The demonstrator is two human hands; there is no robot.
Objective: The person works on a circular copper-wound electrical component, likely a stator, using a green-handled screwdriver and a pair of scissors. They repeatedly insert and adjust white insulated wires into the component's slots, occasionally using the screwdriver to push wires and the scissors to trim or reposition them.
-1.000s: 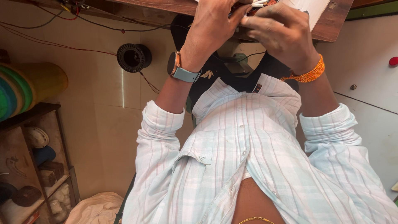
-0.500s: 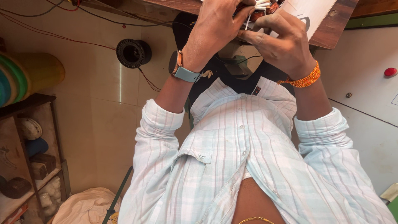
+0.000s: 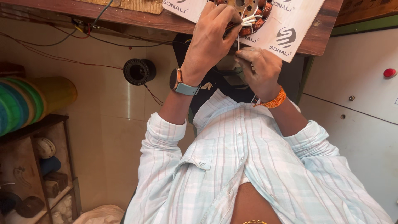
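A round motor stator (image 3: 253, 11) with copper-wound coils lies on white printed paper (image 3: 290, 29) at the front edge of a wooden table (image 3: 137, 16). My left hand (image 3: 213, 35), with a watch on its wrist, rests on the stator's near rim, its fingers closed around a bundle of white sleeved leads (image 3: 248, 20). Just below it my right hand (image 3: 259, 68), an orange thread band at the wrist, pinches one thin white lead (image 3: 238, 43) that runs straight up to the stator. Most of the stator is cut off by the top of the view.
A black spool (image 3: 139, 71) hangs from wires (image 3: 62, 41) under the table. At the left stand stacked coloured rolls (image 3: 25, 101) and a wooden shelf (image 3: 37, 174) with small items. A white cabinet with a red button (image 3: 389, 73) is at the right.
The view has tilted, bringing the table edge and stator lower into sight. My right hand has come down off the stator and now pulls one white lead toward me.
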